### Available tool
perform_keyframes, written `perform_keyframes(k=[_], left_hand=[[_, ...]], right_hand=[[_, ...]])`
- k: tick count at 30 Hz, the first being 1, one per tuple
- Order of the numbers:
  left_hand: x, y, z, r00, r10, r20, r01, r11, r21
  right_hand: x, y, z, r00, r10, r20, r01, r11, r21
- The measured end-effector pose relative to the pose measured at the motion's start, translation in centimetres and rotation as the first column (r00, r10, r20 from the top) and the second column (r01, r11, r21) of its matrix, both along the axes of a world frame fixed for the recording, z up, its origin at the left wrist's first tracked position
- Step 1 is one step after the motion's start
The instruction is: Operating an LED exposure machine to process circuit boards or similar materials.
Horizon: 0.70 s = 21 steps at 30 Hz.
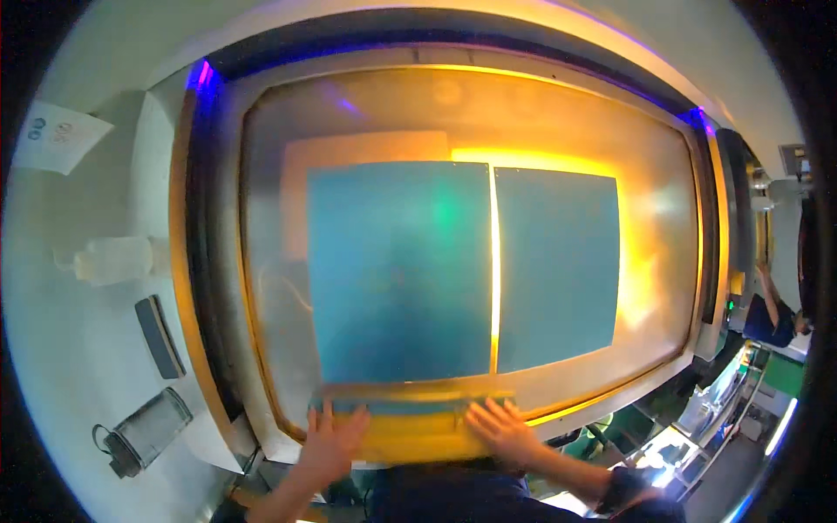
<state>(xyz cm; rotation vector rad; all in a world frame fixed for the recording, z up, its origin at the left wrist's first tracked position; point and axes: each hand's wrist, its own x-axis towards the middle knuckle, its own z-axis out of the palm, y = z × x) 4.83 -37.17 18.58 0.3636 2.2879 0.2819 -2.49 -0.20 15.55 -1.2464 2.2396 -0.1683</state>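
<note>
Two flat blue-green panels, a wider left one (401, 270) and a narrower right one (556, 270), lie side by side on a large framed bed (663, 288). Bright yellow light shows through the gap between them. Near my body, at the bed's front edge, is a yellow sheet-like piece (418, 436) with a blue-green strip along its far side; it is partly blurred. My left hand (336, 440) rests on its left end with fingers spread. On its right end lies my right hand (506, 431), fingers also stretched out. The underside of both hands is hidden.
A raised dark frame (453, 35) surrounds the bed. On the pale left surface are a clear bottle with a dark cap (153, 436), a dark bar-shaped block (159, 338), a whitish container (118, 260) and a paper (61, 135). Another person (772, 315) is at far right.
</note>
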Motion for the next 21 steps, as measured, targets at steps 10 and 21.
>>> perform_keyframes(k=[10, 21], left_hand=[[-30.8, -1.6, -7.4, 0.743, 0.187, -0.643, -0.329, 0.938, -0.106], [-6.7, 16.6, -4.1, 0.992, 0.111, -0.065, -0.114, 0.992, -0.046]], right_hand=[[-34.0, -6.4, -5.4, 0.827, -0.178, -0.533, 0.129, 0.983, -0.129], [-10.5, 14.8, -1.7, 0.991, 0.039, -0.126, -0.041, 0.999, -0.007]])
